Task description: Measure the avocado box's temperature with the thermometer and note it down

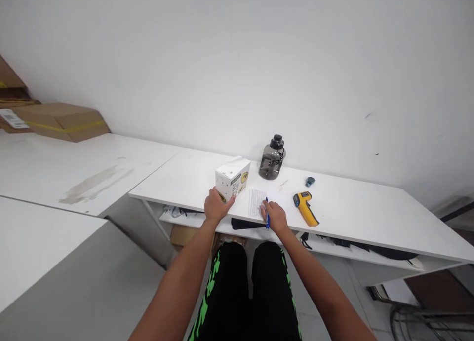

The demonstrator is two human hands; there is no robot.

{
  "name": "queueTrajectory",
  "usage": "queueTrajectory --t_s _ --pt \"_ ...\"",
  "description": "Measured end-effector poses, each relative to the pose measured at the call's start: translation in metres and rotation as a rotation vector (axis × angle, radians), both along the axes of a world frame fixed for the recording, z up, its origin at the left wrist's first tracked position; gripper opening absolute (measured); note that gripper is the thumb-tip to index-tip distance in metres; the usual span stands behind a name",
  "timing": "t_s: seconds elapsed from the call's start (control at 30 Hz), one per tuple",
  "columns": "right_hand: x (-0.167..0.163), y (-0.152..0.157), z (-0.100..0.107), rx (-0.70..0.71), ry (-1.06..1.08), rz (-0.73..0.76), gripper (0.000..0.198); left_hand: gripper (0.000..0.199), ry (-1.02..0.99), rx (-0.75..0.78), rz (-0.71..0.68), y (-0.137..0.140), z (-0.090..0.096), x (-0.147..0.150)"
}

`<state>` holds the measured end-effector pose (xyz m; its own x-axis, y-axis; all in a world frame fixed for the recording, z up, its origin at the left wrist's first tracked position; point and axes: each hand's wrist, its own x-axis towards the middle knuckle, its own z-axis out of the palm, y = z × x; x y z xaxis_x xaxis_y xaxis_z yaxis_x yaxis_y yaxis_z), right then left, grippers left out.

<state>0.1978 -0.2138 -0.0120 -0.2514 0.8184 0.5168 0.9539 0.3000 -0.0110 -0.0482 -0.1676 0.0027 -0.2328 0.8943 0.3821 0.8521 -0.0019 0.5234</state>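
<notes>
My left hand grips the near lower corner of a white printed box that stands on the white table. In my right hand is a blue pen, pinched between the fingers. Beneath the pen lies a sheet of paper covered in small lines of writing, too small to read. The sheet sits just right of the box, close to the table's front edge. To the right of my right hand rests a yellow and black infrared thermometer.
Behind the paper stands a dark translucent water bottle near the wall. A small dark wristwatch-like object lies right of it. Cardboard boxes sit on the left table. Below the white tabletop, a shelf holds dark items.
</notes>
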Motion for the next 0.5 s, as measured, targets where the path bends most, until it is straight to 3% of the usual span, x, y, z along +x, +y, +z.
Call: queueTrajectory --t_s 0.3,0.5 --pt "0.0001 0.0035 -0.0098 0.128 0.104 0.095 0.031 0.06 0.032 0.051 -0.022 0.0022 -0.0037 -0.005" --pt "-0.0013 0.0038 -0.0082 0.114 0.092 0.102 0.028 0.061 0.015 0.082 -0.029 0.0045 -0.0093 -0.008"
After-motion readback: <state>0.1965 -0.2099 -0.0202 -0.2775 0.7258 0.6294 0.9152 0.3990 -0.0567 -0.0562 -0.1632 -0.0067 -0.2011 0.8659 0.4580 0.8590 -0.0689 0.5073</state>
